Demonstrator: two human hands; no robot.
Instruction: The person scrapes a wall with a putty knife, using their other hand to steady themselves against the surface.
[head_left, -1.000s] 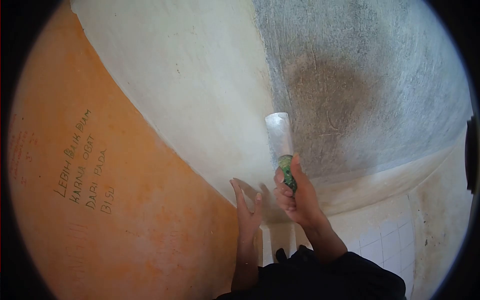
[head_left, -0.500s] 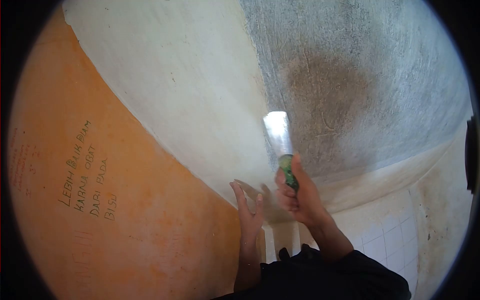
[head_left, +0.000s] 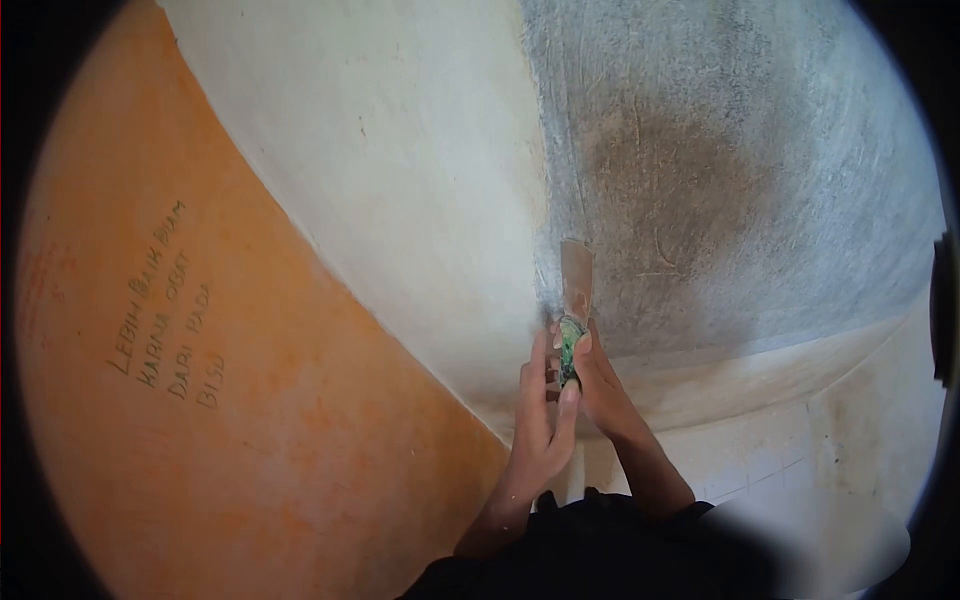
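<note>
A scraper with a flat metal blade and a green patterned handle points up the wall, its blade in front of the grey surface. My right hand grips the handle from the right, thumb laid along it. From the left, my left hand has its fingers around the lower handle and its thumb at the handle's end. The blade overlaps the rough grey patch close to where it meets the pale painted part of the wall.
An orange wall with green handwriting runs along the left and meets the pale wall at a corner. White tiles lie low on the right. A dark object sits at the right edge, and a pale blur is at the bottom right.
My left hand has come up from its open pose to the scraper's handle. The scraper has moved slightly down and turned, so its blade no longer shines.
</note>
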